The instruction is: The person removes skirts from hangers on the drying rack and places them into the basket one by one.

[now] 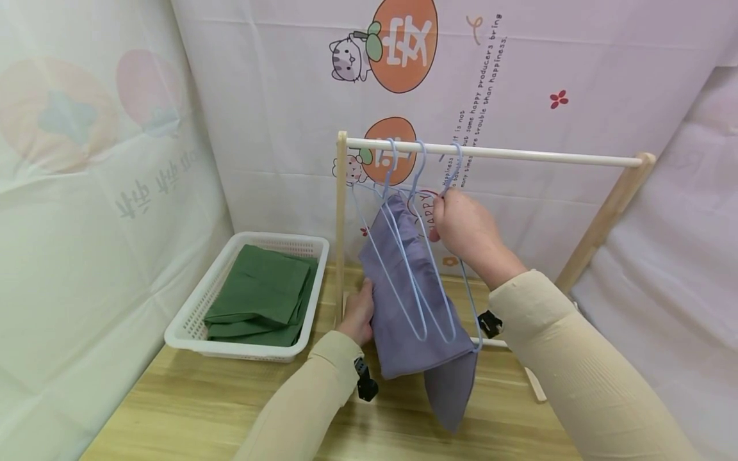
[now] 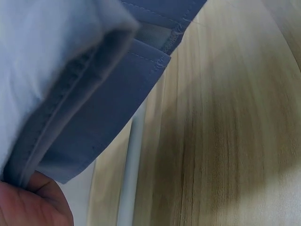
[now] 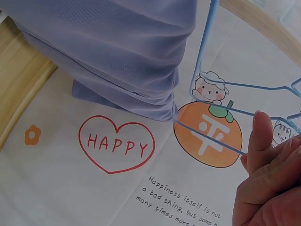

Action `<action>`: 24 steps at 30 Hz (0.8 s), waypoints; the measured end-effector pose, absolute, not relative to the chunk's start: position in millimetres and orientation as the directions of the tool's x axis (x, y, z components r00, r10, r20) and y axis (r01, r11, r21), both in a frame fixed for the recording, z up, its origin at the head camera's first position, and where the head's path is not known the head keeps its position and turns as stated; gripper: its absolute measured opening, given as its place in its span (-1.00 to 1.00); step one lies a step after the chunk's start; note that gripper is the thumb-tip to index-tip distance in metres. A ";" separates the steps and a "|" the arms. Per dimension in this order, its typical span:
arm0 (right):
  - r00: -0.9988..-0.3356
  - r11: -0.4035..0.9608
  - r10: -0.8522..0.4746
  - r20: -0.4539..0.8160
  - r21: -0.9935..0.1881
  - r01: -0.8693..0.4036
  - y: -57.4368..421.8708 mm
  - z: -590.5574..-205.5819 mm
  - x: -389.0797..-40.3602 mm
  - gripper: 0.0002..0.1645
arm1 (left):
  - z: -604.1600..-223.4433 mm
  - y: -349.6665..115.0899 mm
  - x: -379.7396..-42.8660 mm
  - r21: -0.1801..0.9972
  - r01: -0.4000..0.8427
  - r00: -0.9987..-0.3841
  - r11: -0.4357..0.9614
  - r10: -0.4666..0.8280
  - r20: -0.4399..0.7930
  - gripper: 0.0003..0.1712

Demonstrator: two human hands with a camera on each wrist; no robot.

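Three light-blue hangers [image 1: 423, 169] hang by their hooks from a white rod near its left end. A folded purple cloth [image 1: 406, 294] with stitched edges is draped over the wire of the rightmost one. My right hand [image 1: 469, 230] grips that hanger just below its hook. In the right wrist view the cloth bunches around the hanger's wire [image 3: 211, 137], and the fingers [image 3: 261, 141] are at the wire's other end. Lower down, my left hand [image 1: 360, 312] pinches the cloth at its left edge. In the left wrist view its thumb and fingers [image 2: 35, 202] hold a fold.
A white basket [image 1: 245, 349] with folded green cloth [image 1: 262, 285] stands to the left on the wooden table [image 1: 190, 397]. The rack's wooden left post [image 1: 341, 224] rises between basket and purple cloth; its right post [image 1: 605, 218] leans farther right. A printed curtain [image 1: 277, 96] hangs behind.
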State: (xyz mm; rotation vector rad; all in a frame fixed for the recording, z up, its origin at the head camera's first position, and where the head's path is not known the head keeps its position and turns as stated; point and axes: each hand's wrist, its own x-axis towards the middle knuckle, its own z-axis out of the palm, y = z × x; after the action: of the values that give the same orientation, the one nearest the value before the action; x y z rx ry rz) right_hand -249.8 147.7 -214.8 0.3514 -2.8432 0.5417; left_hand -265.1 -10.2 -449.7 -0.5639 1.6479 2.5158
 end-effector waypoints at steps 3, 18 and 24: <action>-0.944 0.903 -0.194 0.267 -0.327 -0.279 148.0 -214.7 -250.0 -0.55 | -450.7 -10.0 -264.4 0.887 -0.244 -0.937 -0.393 -0.142 -0.320 -0.16; -0.945 0.907 -0.192 0.263 -0.319 -0.274 149.5 -214.1 -250.3 -0.55 | -452.6 -11.7 -257.9 0.939 -0.184 -0.953 -0.291 -0.181 -0.243 -0.35; -0.946 0.911 -0.190 0.264 -0.310 -0.270 150.9 -213.6 -250.6 -0.57 | -450.3 -14.1 -253.8 0.946 -0.157 -0.959 -0.284 -0.185 -0.214 -0.40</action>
State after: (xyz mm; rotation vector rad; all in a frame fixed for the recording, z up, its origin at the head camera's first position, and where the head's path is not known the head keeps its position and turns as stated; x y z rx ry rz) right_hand -250.6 150.9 -213.6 0.3476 -2.8455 0.5096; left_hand -253.8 -14.1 -450.3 -0.4512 1.8908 2.4911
